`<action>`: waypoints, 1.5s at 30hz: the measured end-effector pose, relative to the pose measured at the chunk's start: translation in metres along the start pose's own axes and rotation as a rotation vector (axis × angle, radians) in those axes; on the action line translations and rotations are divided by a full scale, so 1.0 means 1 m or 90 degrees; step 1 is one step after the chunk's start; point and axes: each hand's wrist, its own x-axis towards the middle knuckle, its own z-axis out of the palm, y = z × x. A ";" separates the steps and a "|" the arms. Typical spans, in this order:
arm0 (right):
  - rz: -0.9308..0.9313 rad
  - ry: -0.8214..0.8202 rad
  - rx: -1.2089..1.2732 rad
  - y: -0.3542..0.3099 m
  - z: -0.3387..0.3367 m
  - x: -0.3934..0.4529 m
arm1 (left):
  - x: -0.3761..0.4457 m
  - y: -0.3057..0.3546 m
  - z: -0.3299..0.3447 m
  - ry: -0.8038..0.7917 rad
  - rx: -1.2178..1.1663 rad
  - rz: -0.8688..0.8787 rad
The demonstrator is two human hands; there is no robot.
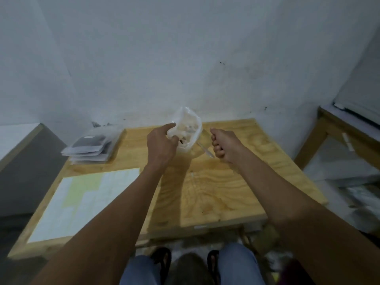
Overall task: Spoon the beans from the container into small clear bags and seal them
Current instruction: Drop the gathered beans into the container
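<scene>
- The left hand (162, 140) grips a clear plastic container (186, 130), tilted and lifted above the far middle of the wooden table (226, 182).
- A few dark beans (182, 140) show in its low end.
- The right hand (223, 146), just right of the container, is curled around a clear plastic spoon (204, 150).
- A stack of small clear bags (90, 148) lies at the far left.
- A printed sheet (82, 200) lies near left.

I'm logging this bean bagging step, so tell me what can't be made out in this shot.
- Head view: the clear spoon is blurred, and the right hand covers its handle.
- How many beans remain in the container: contents blurred, partly behind the left hand.
- Bag stack: contents and seals too blurred.
</scene>
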 end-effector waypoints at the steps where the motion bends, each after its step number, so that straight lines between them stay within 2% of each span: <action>1: -0.026 0.025 -0.051 -0.001 -0.016 -0.005 | -0.005 0.010 0.009 -0.017 -0.001 0.013; 6: -0.082 0.156 -0.257 0.000 -0.118 -0.034 | -0.039 0.071 0.071 -0.112 -0.024 0.104; 12: -0.051 0.294 -0.376 0.032 -0.268 -0.078 | -0.101 0.155 0.170 -0.229 -0.061 0.209; 17: 0.023 0.382 -0.419 0.089 -0.375 -0.117 | -0.175 0.210 0.252 -0.361 -0.062 0.279; 21: 0.096 0.404 -0.402 0.166 -0.435 -0.139 | -0.238 0.219 0.313 -0.469 -0.028 0.308; 28: 0.230 0.310 -0.373 0.285 -0.458 -0.160 | -0.303 0.153 0.371 -0.598 0.048 0.201; 31: 0.250 0.312 -0.319 0.311 -0.452 -0.162 | -0.316 0.127 0.381 -0.630 0.103 0.183; 36: 0.256 0.300 -0.313 0.323 -0.451 -0.162 | -0.321 0.104 0.387 -0.724 0.213 0.218; 45: 0.235 0.361 -0.327 0.299 -0.456 -0.166 | -0.299 0.118 0.377 -0.659 0.212 0.274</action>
